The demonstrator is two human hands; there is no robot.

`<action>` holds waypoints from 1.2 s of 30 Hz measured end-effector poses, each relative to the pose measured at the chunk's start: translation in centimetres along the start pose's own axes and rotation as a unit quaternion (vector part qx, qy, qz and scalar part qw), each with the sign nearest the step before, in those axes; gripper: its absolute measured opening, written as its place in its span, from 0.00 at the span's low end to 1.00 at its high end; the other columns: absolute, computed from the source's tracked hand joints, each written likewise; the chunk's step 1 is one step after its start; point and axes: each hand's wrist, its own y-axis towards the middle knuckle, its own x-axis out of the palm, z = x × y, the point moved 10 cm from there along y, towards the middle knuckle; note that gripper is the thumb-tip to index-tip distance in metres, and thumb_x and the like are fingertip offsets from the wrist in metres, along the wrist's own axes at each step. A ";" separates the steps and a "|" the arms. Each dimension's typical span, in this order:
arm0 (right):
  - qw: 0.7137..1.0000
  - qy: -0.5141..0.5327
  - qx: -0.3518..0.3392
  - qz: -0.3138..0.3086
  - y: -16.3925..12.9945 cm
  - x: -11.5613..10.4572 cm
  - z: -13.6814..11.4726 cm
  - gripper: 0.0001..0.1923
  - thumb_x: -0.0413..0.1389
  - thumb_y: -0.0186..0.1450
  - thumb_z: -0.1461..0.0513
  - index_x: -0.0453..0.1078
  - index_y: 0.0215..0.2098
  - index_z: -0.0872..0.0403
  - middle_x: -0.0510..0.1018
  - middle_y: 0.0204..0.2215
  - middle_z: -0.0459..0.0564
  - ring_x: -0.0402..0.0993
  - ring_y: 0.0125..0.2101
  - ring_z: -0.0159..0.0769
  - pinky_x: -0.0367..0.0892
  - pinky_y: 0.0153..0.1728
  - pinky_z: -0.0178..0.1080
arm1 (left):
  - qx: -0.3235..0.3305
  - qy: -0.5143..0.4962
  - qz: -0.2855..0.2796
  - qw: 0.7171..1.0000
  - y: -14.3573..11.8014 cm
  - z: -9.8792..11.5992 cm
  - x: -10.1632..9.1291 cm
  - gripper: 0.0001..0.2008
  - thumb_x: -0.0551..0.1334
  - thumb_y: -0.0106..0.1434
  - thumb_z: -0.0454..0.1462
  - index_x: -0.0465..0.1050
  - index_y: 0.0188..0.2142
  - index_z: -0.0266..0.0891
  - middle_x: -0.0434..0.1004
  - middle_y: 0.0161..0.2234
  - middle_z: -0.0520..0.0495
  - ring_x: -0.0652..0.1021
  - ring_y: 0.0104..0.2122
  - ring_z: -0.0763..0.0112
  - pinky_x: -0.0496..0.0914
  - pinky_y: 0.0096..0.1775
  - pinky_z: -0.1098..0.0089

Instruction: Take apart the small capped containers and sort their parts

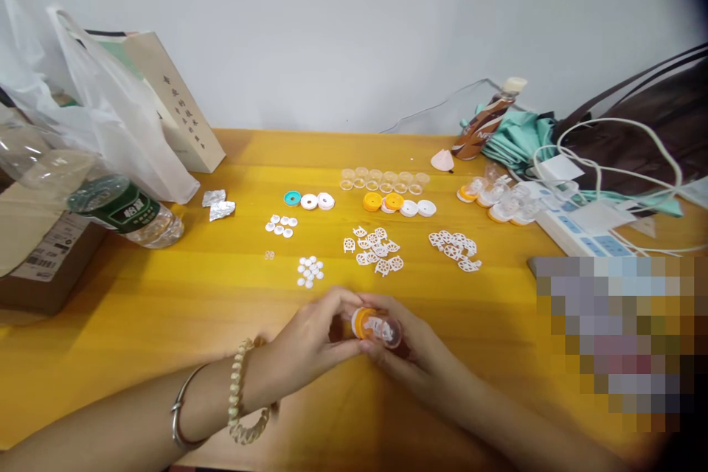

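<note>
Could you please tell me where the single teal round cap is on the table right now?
In the head view, the teal round plastic cap lies on the yellow wooden table, left of centre, immediately left of two white round caps.

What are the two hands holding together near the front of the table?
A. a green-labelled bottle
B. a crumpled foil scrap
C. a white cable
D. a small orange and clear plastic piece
D: the left hand and right hand pinch a small orange and clear plastic piece between them.

Brown bottle [480, 131] label reads "NES", rest hidden; other print illegible
</note>
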 end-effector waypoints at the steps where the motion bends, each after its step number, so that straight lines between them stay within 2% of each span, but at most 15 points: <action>1: 1.000 0.011 -0.001 0.008 0.1 0.0 0.1 0.18 0.53 0.63 0.61 0.59 0.51 0.52 0.72 0.40 0.51 0.69 0.38 0.34 0.66 0.39 0.36 | -0.001 0.017 0.008 1.000 0.0 -0.2 -0.2 0.17 0.62 0.60 0.42 0.61 0.46 0.38 0.73 0.31 0.49 0.73 0.27 0.73 0.69 0.29 0.72; 4: 0.999 0.037 0.014 0.015 0.2 0.0 0.4 0.12 0.55 0.60 0.61 0.65 0.43 0.54 0.72 0.33 0.48 0.67 0.31 0.32 0.65 0.33 0.34 | 0.093 0.123 0.021 0.988 0.0 1.8 -0.8 0.22 0.63 0.56 0.43 0.59 0.47 0.38 0.71 0.31 0.48 0.72 0.29 0.69 0.69 0.32 0.67; 7: 0.997 0.058 0.045 -0.001 0.3 0.5 1.0 0.04 0.55 0.58 0.63 0.64 0.31 0.55 0.65 0.24 0.43 0.61 0.24 0.27 0.60 0.25 0.31 | 0.234 0.158 -0.026 0.959 -0.6 5.0 -0.1 0.35 0.62 0.56 0.40 0.48 0.58 0.37 0.67 0.48 0.36 0.69 0.48 0.57 0.66 0.47 0.55; 9: 0.996 0.070 0.055 -0.018 0.2 1.0 1.2 0.05 0.54 0.55 0.65 0.61 0.26 0.55 0.60 0.20 0.40 0.56 0.21 0.25 0.56 0.21 0.29 | 0.272 0.134 -0.076 0.950 -0.9 6.1 0.6 0.34 0.58 0.59 0.34 0.43 0.62 0.36 0.62 0.54 0.35 0.64 0.54 0.58 0.62 0.53 0.55; 12: 0.996 0.048 0.070 -0.026 0.1 1.3 1.7 0.06 0.54 0.51 0.67 0.59 0.23 0.55 0.57 0.18 0.39 0.51 0.19 0.23 0.50 0.18 0.29 | 0.269 0.094 -0.082 0.955 -1.0 6.8 0.7 0.24 0.55 0.62 0.28 0.56 0.57 0.39 0.67 0.51 0.40 0.69 0.50 0.66 0.65 0.51 0.62; 15: 0.996 0.013 0.073 -0.040 0.0 1.4 1.7 0.07 0.55 0.49 0.68 0.59 0.21 0.55 0.56 0.18 0.39 0.50 0.20 0.24 0.48 0.18 0.29 | 0.175 0.061 -0.018 0.982 -0.2 5.6 -0.7 0.15 0.62 0.60 0.35 0.66 0.47 0.38 0.71 0.38 0.44 0.72 0.38 0.69 0.71 0.40 0.68; 17: 0.997 0.010 0.062 -0.049 0.0 1.5 1.4 0.07 0.56 0.50 0.66 0.60 0.21 0.55 0.56 0.18 0.39 0.50 0.20 0.24 0.48 0.19 0.30 | 0.138 0.050 -0.025 0.989 0.1 5.1 -0.9 0.21 0.66 0.55 0.40 0.66 0.48 0.38 0.69 0.39 0.43 0.72 0.40 0.67 0.72 0.41 0.67; 19: 0.998 0.020 0.052 -0.038 0.1 1.2 1.2 0.09 0.57 0.52 0.62 0.61 0.21 0.55 0.56 0.18 0.39 0.50 0.19 0.24 0.49 0.19 0.30 | 0.163 0.048 -0.084 0.982 0.0 5.7 -0.1 0.28 0.65 0.56 0.40 0.61 0.54 0.37 0.65 0.49 0.38 0.69 0.49 0.62 0.69 0.49 0.63; 21: 0.998 0.030 0.049 -0.019 0.1 0.8 1.4 0.10 0.57 0.54 0.59 0.62 0.22 0.55 0.58 0.18 0.39 0.52 0.19 0.24 0.50 0.19 0.30 | 0.201 0.052 -0.130 0.970 -0.4 6.3 0.7 0.27 0.61 0.60 0.35 0.55 0.58 0.38 0.62 0.54 0.37 0.66 0.54 0.63 0.65 0.54 0.62; 23: 0.999 0.022 0.046 -0.013 0.2 0.6 1.5 0.09 0.58 0.54 0.59 0.64 0.24 0.56 0.60 0.18 0.40 0.53 0.19 0.25 0.51 0.19 0.30 | 0.203 0.056 -0.124 0.970 -0.5 6.4 0.4 0.24 0.56 0.63 0.31 0.55 0.59 0.39 0.67 0.52 0.39 0.69 0.52 0.66 0.67 0.53 0.65; 26: 0.999 -0.005 0.046 -0.010 0.4 0.3 1.7 0.10 0.59 0.55 0.58 0.68 0.28 0.57 0.62 0.19 0.41 0.54 0.19 0.25 0.53 0.20 0.30 | 0.175 0.064 -0.034 0.982 0.1 6.2 -2.1 0.23 0.58 0.63 0.32 0.57 0.57 0.41 0.71 0.49 0.42 0.73 0.47 0.69 0.69 0.48 0.68; 30: 0.998 0.013 0.061 0.032 0.4 -0.6 2.1 0.13 0.60 0.54 0.57 0.69 0.34 0.56 0.68 0.22 0.42 0.61 0.21 0.26 0.58 0.22 0.30 | 0.130 0.144 0.126 0.973 3.2 5.7 -8.6 0.16 0.61 0.61 0.37 0.66 0.48 0.39 0.74 0.45 0.44 0.74 0.44 0.68 0.69 0.47 0.65; 32: 0.997 0.028 0.057 0.047 0.4 -0.8 1.9 0.16 0.61 0.54 0.58 0.67 0.38 0.55 0.71 0.25 0.43 0.65 0.23 0.28 0.62 0.24 0.30 | 0.107 0.183 0.145 0.967 6.3 4.7 -11.3 0.13 0.62 0.60 0.38 0.69 0.45 0.37 0.74 0.42 0.45 0.74 0.42 0.68 0.68 0.46 0.64; 34: 0.998 0.014 0.042 0.045 0.4 -0.9 1.5 0.14 0.60 0.55 0.59 0.66 0.38 0.54 0.74 0.27 0.44 0.69 0.26 0.30 0.65 0.28 0.32 | 0.064 0.206 0.154 0.964 9.8 2.5 -13.8 0.13 0.61 0.59 0.37 0.70 0.44 0.36 0.74 0.40 0.44 0.75 0.38 0.68 0.70 0.41 0.66; 36: 0.999 -0.028 0.010 0.046 0.5 -1.0 0.7 0.11 0.60 0.55 0.61 0.66 0.35 0.54 0.75 0.29 0.46 0.71 0.29 0.32 0.66 0.32 0.34 | 0.018 0.248 0.154 0.956 13.0 -0.1 -15.5 0.14 0.62 0.57 0.35 0.72 0.43 0.35 0.73 0.40 0.43 0.74 0.39 0.67 0.70 0.41 0.67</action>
